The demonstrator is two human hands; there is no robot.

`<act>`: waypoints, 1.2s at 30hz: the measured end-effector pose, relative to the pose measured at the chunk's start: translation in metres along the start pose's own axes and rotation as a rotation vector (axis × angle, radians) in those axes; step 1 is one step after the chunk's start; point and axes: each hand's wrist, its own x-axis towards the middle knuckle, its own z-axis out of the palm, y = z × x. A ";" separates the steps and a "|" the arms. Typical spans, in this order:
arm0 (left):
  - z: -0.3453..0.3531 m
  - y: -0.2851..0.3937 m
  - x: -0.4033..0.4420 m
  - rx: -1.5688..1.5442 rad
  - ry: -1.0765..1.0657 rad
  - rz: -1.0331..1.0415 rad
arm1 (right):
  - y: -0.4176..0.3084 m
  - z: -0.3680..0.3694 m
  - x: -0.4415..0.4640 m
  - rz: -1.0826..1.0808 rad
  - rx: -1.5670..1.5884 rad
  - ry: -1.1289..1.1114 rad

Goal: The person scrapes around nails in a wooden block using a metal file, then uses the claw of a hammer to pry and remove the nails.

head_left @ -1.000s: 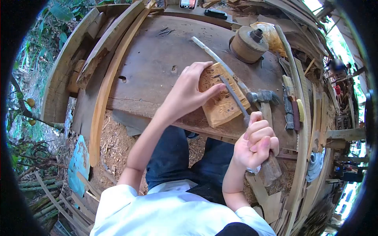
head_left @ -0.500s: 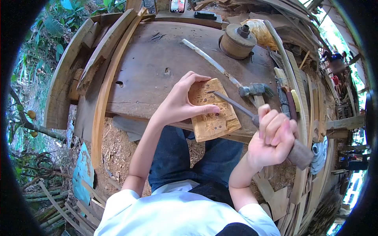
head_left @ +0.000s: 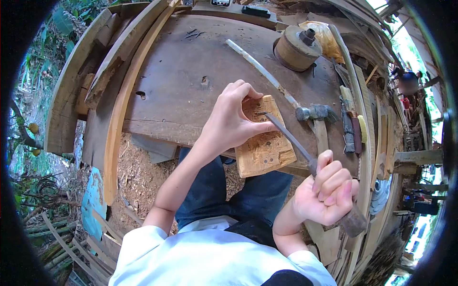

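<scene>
A carved wooden block [head_left: 267,155] lies tilted at the near edge of the workbench [head_left: 181,71], its upper face scored with small cuts and dark spots. My left hand [head_left: 236,114] grips its far left side, fingers curled round the edge and thumb stretched across the face beside the blade. In a fist, my right hand [head_left: 327,190] holds a chisel [head_left: 298,148] with a long narrow steel blade and a wooden handle. The chisel's tip meets the upper part of the block. Just right of the block, a hammer [head_left: 316,113] rests on the bench.
A pale, worn rod [head_left: 262,71] lies beyond the block. Farther back stands a round wooden piece with a dark knob [head_left: 298,47]. Several tools [head_left: 350,124] lie along the right side. Curved timbers [head_left: 129,95] line the left, and wood chips [head_left: 143,176] cover the ground.
The left thumb has shifted up the block toward the blade. My right hand has come slightly lower with the chisel, whose tip stays on the block. The view has shifted slightly.
</scene>
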 end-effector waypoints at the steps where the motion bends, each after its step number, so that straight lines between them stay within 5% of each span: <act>1: 0.000 -0.001 0.000 0.013 0.004 0.023 | 0.000 -0.001 -0.004 0.003 -0.008 0.018; 14: 0.000 0.002 -0.002 0.041 -0.032 0.014 | -0.001 -0.002 -0.008 0.023 0.016 0.032; 19: 0.001 0.019 -0.012 0.467 -0.011 0.216 | -0.007 0.006 0.001 0.083 -0.023 -0.010; 25: -0.004 0.029 -0.007 0.606 -0.192 0.170 | -0.009 0.005 0.005 0.092 -0.046 -0.049; 36: 0.001 0.028 -0.010 0.747 -0.131 0.259 | -0.002 0.005 -0.013 0.015 -0.041 0.073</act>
